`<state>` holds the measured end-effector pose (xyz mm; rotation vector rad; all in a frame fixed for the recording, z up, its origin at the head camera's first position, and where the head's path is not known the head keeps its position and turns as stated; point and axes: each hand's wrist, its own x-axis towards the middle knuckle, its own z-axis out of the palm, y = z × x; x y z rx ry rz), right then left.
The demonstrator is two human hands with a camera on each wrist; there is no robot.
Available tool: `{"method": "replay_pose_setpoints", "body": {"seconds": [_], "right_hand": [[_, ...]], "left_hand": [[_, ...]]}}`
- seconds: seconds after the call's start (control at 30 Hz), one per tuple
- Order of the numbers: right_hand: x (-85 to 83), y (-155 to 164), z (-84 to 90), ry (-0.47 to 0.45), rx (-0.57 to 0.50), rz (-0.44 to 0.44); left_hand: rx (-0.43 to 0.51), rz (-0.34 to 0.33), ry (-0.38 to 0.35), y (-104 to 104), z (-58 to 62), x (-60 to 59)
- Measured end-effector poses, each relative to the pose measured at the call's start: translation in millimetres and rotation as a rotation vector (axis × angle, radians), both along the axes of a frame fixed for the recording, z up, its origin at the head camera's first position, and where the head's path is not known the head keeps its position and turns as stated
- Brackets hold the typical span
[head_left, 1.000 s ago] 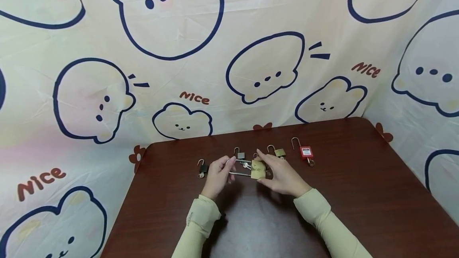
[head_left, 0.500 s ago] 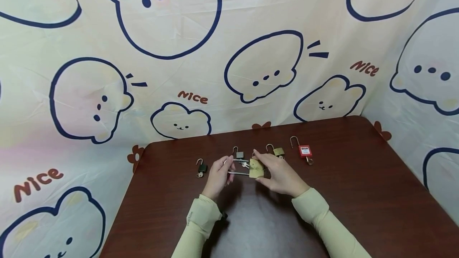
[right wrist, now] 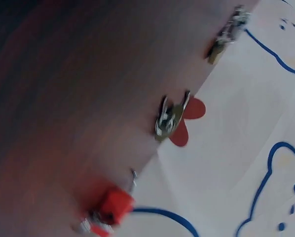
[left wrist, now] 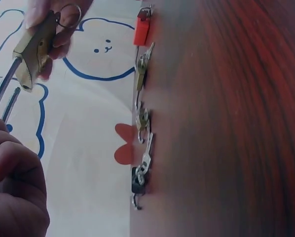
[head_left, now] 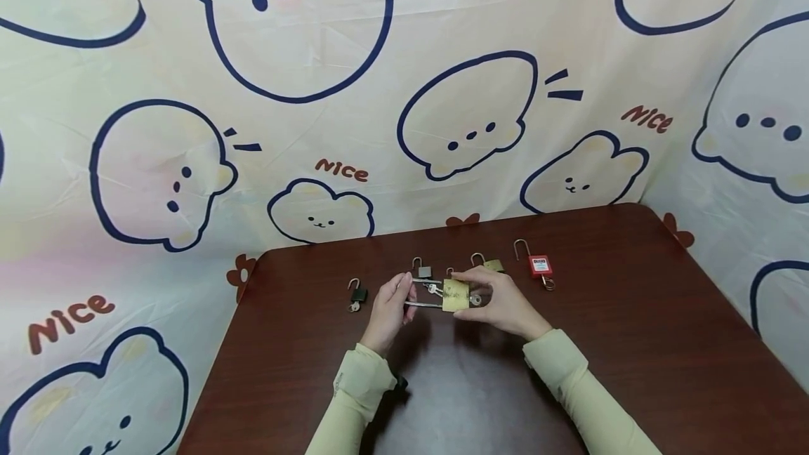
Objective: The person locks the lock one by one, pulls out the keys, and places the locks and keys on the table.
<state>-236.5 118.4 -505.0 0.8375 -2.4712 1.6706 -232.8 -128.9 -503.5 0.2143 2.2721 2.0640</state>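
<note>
- A brass padlock (head_left: 455, 295) with a long steel shackle (head_left: 422, 305) is held just above the tabletop (head_left: 632, 343), between the two hands.
- The right hand (head_left: 502, 304) grips the brass body, fingers curled over its top; a key ring (head_left: 475, 299) shows at the end nearest that palm. The left wrist view shows the same ring (left wrist: 68, 15) against those fingers.
- The left hand (head_left: 392, 307) pinches the far end of the shackle, fingers closed on the two steel bars.
- Since a second ago the right hand's fingers have folded down over the lock and the ring has come into sight; this suggests the key end is being worked.
- Just beyond the hands lie a small grey padlock (head_left: 422, 271) and another brass one (head_left: 489, 264).
- Left of the left hand lies a black padlock (head_left: 357, 295); right of the right hand, a red padlock (head_left: 538, 265).
- Behind the tabletop hangs a cartoon bear cloth (head_left: 316, 90).
</note>
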Motion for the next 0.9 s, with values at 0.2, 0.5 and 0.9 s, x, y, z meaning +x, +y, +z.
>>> {"method": "replay_pose_setpoints", "body": {"seconds": [0.2,0.5,0.9], "right_hand": [[-4.5,3.3,-2.6,-0.348,-0.153,0.086],[-5.9,4.6,-11.1,-0.474,-0.284,0.253],[-0.2,-0.2,-15.5,-0.470,-0.227,0.363]], "left_hand": [[-0.009,0.003,0.039,3.2,-0.2,0.8],[-0.050,-0.001,0.103,9.4,6.1,4.4],[-0.172,0.042,0.356,21.9,14.9,7.6]]}}
